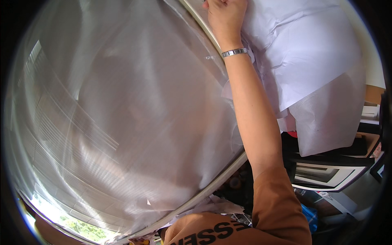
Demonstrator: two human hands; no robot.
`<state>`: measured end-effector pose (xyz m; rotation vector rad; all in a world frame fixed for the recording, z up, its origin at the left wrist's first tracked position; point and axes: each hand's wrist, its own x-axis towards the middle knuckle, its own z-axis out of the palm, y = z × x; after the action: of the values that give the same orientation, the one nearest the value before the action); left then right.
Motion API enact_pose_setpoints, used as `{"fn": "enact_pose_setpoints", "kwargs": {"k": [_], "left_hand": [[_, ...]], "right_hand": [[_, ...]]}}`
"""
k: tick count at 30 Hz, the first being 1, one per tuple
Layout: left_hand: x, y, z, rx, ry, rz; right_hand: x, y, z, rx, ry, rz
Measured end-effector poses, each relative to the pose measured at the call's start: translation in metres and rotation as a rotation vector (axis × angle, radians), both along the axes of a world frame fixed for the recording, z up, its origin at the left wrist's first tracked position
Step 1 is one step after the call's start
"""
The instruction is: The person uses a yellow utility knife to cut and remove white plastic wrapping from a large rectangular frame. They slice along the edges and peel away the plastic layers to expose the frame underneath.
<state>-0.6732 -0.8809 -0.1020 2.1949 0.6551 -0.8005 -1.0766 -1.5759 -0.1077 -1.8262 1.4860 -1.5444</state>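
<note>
My right hand (227, 16) is at the top edge of the view, its fingers curled and partly cut off. It lies beside the pale frame edge (206, 29) of a large framed panel and next to crumpled white paper (306, 52). Whether the fingers hold anything is hidden. The panel's glossy transparent face (147, 107) fills the left and middle, with light, ribbed surfaces and greenery reflected in it. Along the panel's right side runs my forearm, with a metal link bracelet (234, 52) at the wrist. My left hand is out of view.
A translucent sheet (330, 119) hangs below the white paper. Right of my arm are a framed picture with a white mat (346, 178), more frames and a blue plastic bag (310, 218). Torn pale paper (220, 204) lies by the panel's lower frame edge.
</note>
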Motion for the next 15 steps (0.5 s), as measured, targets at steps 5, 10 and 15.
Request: {"fn": "enact_pose_setpoints", "kwargs": {"k": [5,10,15], "left_hand": [[-0.003,-0.011,-0.002,0.001,0.01,-0.023],[-0.007,-0.013,-0.001,0.001,0.009,-0.02],[-0.012,-0.015,-0.001,0.007,0.013,-0.016]], "right_hand": [[0.007,0.007,0.005,0.135,-0.429,0.161],[0.01,0.05,0.017,-0.037,-0.335,0.071],[0.017,0.091,0.039,-0.142,-0.143,-0.13]]}}
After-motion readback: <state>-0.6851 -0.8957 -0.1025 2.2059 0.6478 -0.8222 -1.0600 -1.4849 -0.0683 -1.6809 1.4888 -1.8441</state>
